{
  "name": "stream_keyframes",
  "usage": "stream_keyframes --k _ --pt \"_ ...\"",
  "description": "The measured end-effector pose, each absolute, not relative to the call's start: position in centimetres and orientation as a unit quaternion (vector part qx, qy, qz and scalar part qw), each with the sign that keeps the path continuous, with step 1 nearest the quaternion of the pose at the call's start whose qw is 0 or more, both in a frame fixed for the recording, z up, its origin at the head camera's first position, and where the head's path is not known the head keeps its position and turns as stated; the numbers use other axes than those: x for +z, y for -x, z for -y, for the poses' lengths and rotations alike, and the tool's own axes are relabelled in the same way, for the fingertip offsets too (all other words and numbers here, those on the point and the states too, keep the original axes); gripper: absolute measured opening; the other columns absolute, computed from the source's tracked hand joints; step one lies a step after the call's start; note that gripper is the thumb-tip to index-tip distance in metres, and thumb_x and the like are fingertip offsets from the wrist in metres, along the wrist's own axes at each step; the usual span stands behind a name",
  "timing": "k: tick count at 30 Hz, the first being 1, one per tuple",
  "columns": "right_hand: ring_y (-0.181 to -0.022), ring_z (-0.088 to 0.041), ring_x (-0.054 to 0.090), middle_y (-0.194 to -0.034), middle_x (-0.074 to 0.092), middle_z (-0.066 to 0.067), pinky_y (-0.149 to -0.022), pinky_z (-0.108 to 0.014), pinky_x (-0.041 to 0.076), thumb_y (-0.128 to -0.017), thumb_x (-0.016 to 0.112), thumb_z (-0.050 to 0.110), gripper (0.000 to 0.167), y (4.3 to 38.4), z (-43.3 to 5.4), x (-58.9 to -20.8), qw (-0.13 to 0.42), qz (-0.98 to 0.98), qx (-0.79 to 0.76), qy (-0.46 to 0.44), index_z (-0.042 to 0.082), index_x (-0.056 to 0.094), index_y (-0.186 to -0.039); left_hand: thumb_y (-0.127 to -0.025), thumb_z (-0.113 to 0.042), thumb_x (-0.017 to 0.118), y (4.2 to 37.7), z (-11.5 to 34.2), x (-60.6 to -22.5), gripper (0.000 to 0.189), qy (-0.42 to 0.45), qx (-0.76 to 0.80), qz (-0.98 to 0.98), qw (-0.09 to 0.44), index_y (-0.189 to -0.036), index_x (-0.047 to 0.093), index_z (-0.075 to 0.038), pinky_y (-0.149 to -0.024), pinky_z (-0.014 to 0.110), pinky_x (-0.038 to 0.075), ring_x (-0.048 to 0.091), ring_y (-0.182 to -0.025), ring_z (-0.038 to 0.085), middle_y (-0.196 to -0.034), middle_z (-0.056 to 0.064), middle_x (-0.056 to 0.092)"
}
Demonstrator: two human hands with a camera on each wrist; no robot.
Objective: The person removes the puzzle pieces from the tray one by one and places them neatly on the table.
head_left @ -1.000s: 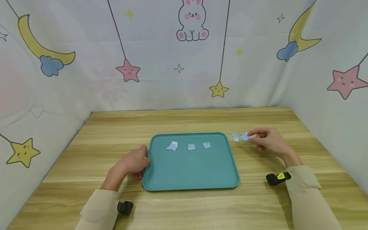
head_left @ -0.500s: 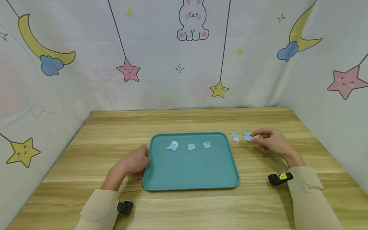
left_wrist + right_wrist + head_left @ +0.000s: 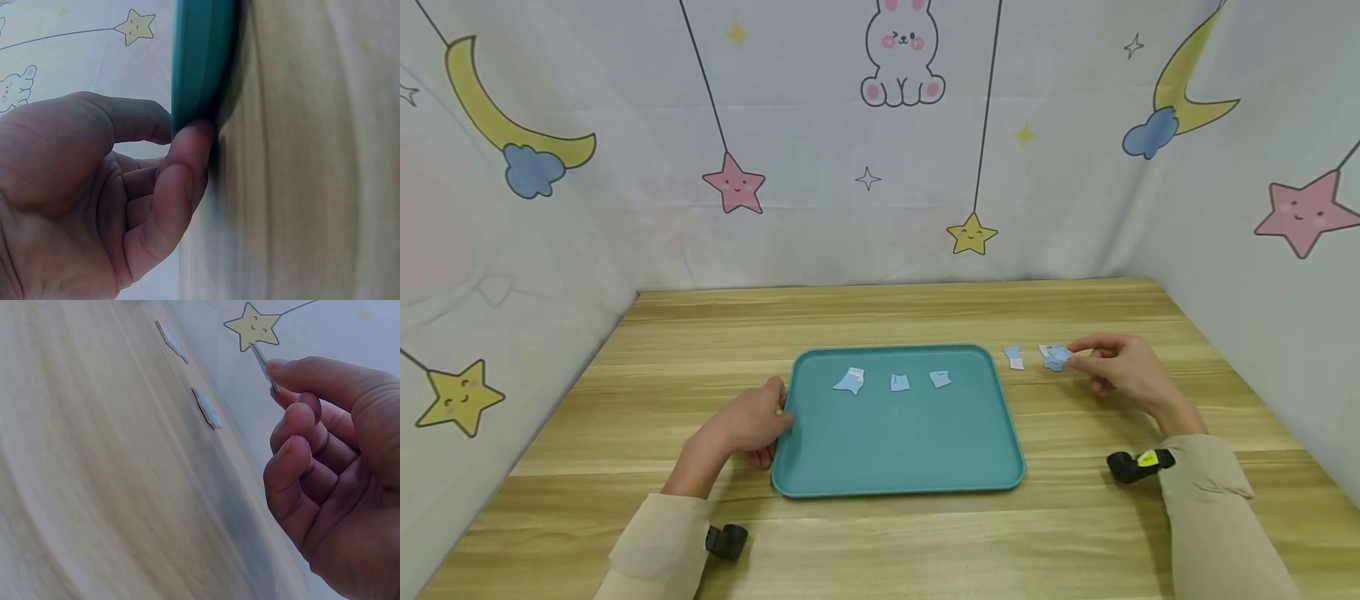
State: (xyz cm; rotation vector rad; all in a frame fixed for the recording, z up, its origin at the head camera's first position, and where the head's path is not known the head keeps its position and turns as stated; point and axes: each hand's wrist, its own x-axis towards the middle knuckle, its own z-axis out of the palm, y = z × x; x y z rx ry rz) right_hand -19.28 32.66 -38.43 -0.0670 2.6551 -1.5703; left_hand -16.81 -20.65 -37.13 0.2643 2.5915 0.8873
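Observation:
My left hand grips the left edge of a teal tray, thumb on the rim and curled fingers below it, as the left wrist view shows. With thumb and index finger my right hand pinches a thin pale-blue puzzle piece, lifted off the table. Under it lies another puzzle piece, partly covered in the head view. To the left of that, a blue-and-pink puzzle piece lies beside the tray. Three pieces sit along the tray's far side: a larger one, a small one and one more.
The wood-grain table extends around the tray on every side. Behind it and at both sides hangs a white cloth printed with stars, moons and a rabbit. A black wrist camera sits by the left cuff, another camera by the right.
My right hand has shifted a little to the right with the pinched puzzle piece. The left hand, the tray and the pieces in it have stayed put.

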Motion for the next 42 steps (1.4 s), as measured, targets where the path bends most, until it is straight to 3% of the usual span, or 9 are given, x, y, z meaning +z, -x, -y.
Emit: stream_keyframes --k 24,33,42 --pt "-0.055 -0.009 0.058 -0.062 0.059 0.008 -0.052 -0.028 0.055 -0.100 0.075 0.029 0.043 19.1 -35.0 -38.9 -0.008 -0.858 -0.512 -0.039 -0.002 0.066 -0.128 -0.104 -0.006 0.050 16.8 20.6 -37.2 0.008 -0.093 0.314 -0.925 0.190 -0.108 0.048 0.000 -0.043 0.031 0.056 0.062 -0.044 0.017 -0.059 0.013 0.062" --pt "-0.053 -0.009 0.056 -0.061 0.059 0.007 -0.051 -0.028 0.054 -0.101 0.073 0.030 0.051 19.2 -35.4 -39.2 -0.008 -0.872 -0.487 -0.049 -0.006 0.062 -0.135 -0.105 -0.007 0.051 16.7 20.6 -37.2 0.007 -0.090 0.313 -0.926 0.190 -0.106 0.048 -0.001 -0.044 0.032 0.056 0.062 -0.044 0.018 -0.060 0.013 0.062" --pt "-0.049 -0.009 0.055 -0.056 0.058 0.006 -0.048 -0.028 0.051 -0.102 0.071 0.027 0.048 19.1 -35.8 -39.7 -0.022 -0.889 -0.455 -0.053 -0.009 0.064 -0.132 -0.104 -0.006 0.050 16.8 20.6 -37.3 0.007 -0.093 0.316 -0.926 0.187 -0.106 0.048 0.000 -0.043 0.032 0.056 0.062 -0.043 0.017 -0.059 0.013 0.062"
